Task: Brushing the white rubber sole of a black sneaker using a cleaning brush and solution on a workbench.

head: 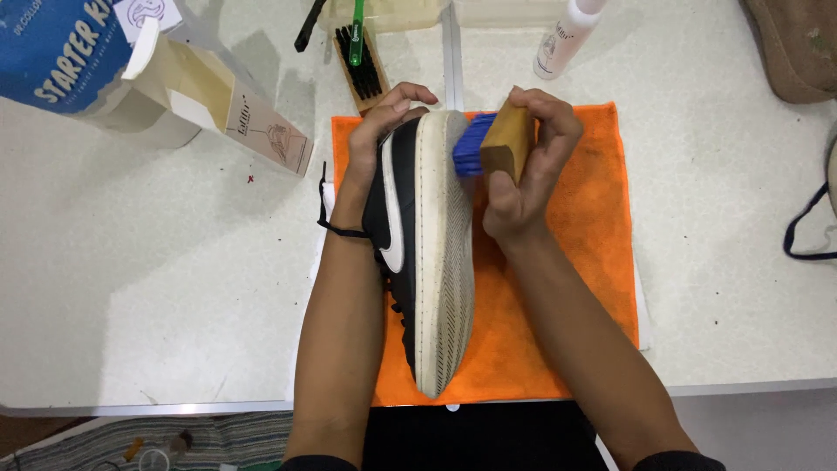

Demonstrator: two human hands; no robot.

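Fingers (403,98) of the left hand (375,144) curl over the far end of a black sneaker (418,244), which lies on its side with the pale sole facing right, over an orange cloth (575,262) on the bench (157,288). Right hand (527,174) is clamped on a wooden brush (506,139), its blue bristles (473,146) touching the sole's far edge. Another brush with black bristles (359,63) lies farther away.

Brushing a shoe sole at frame centre.
Left hand (384,131) gripping black sneaker (427,253) tipped on its side over orange cloth (575,253); right hand (527,166) pressing blue-bristled wooden brush (493,144) against the pale sole. White table (157,288) underneath; open box (218,109) upper left.
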